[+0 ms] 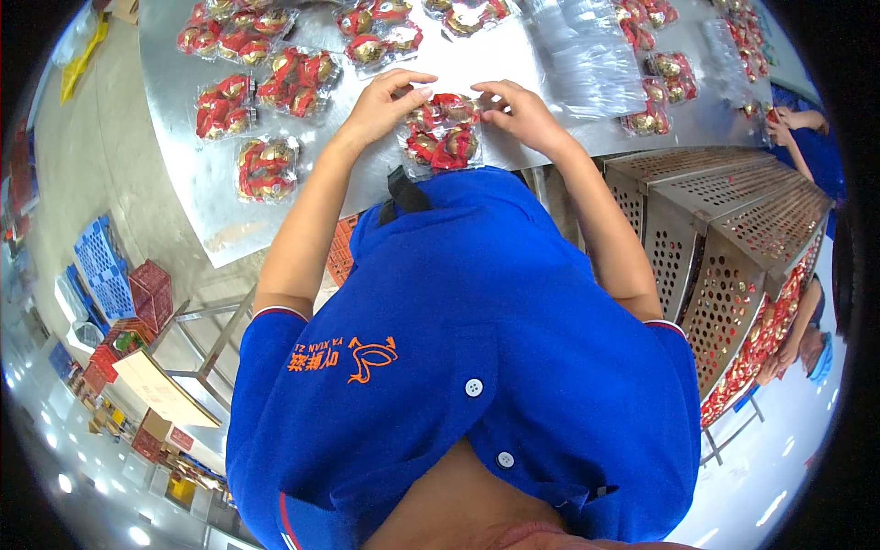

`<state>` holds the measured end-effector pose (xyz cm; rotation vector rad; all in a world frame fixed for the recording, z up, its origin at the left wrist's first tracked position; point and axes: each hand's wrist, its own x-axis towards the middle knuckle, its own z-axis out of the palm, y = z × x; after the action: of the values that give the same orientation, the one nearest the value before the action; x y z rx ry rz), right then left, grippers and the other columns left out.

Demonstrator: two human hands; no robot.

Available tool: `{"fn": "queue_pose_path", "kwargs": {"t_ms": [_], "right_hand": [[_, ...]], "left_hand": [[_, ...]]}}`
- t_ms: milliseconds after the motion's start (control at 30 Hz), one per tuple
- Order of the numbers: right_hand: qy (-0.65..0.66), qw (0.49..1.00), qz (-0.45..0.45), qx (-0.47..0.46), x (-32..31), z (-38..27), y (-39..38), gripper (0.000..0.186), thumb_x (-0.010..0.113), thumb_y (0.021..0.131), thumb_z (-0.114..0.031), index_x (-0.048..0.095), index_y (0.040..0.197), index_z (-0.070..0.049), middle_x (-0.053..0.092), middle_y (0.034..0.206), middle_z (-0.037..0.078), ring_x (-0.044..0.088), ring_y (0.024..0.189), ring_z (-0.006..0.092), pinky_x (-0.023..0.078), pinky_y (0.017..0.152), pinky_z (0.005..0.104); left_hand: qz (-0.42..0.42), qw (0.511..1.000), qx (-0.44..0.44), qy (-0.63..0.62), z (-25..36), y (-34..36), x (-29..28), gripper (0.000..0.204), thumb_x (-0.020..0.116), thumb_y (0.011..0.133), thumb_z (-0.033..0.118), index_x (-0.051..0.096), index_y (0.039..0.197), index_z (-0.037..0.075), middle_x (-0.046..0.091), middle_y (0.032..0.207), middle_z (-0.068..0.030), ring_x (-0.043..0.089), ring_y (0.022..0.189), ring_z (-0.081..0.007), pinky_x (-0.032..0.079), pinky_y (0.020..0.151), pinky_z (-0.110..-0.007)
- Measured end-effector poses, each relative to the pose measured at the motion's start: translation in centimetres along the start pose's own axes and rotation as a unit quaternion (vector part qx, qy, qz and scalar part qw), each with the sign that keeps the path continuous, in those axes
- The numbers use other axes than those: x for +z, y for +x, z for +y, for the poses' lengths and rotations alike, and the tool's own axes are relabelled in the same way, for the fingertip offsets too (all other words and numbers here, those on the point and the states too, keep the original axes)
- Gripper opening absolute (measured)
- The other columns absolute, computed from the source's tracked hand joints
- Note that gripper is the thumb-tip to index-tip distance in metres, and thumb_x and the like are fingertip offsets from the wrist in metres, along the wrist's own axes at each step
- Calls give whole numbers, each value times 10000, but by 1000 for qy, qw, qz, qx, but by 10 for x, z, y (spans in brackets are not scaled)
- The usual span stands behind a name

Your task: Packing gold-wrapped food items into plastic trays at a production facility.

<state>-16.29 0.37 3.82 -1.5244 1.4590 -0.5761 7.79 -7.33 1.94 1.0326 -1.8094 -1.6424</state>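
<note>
A clear plastic bag of red-and-gold wrapped pieces lies on the metal table right in front of me, close to the near edge. My left hand is at its upper left side, fingers stretched out and the thumb at the bag's top corner. On the other side is my right hand, its fingers curved and apart near the upper right corner. Neither hand is wrapped around the bag. Whether the fingertips pinch the thin plastic is too small to make out.
Several similar filled bags lie left and ahead on the metal table. A stack of flat clear bags is to the right. Perforated metal bins with red pieces stand at right, near co-workers. Crates sit at left.
</note>
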Motion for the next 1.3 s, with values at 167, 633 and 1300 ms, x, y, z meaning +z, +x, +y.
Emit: {"fn": "queue_pose_path", "kwargs": {"t_ms": [167, 633, 1300], "right_hand": [[-96, 994, 30, -47, 16, -7, 2, 255, 663, 770, -49, 572, 1007, -28, 617, 920, 142, 632, 752, 236, 502, 705, 314], [90, 981, -28, 169, 34, -2, -2, 214, 711, 774, -192, 621, 703, -10, 574, 553, 49, 548, 535, 102, 448, 532, 270], [-145, 987, -55, 32, 34, -46, 25, 315, 556, 842, -305, 664, 1030, -77, 612, 1052, 145, 577, 1001, 304, 450, 869, 375]], "left_hand": [[-71, 993, -11, 91, 20, -8, 6, 352, 601, 843, 390, 678, 1018, 94, 630, 1009, -87, 555, 976, -213, 430, 865, -323], [31, 996, -30, 83, 14, -23, 29, 196, 612, 848, 257, 716, 941, 120, 611, 828, -63, 577, 785, -215, 461, 736, -310], [283, 953, -107, 24, -7, -42, 31, 225, 517, 925, 173, 613, 1064, 23, 640, 975, -64, 587, 887, -131, 460, 783, -273]]}}
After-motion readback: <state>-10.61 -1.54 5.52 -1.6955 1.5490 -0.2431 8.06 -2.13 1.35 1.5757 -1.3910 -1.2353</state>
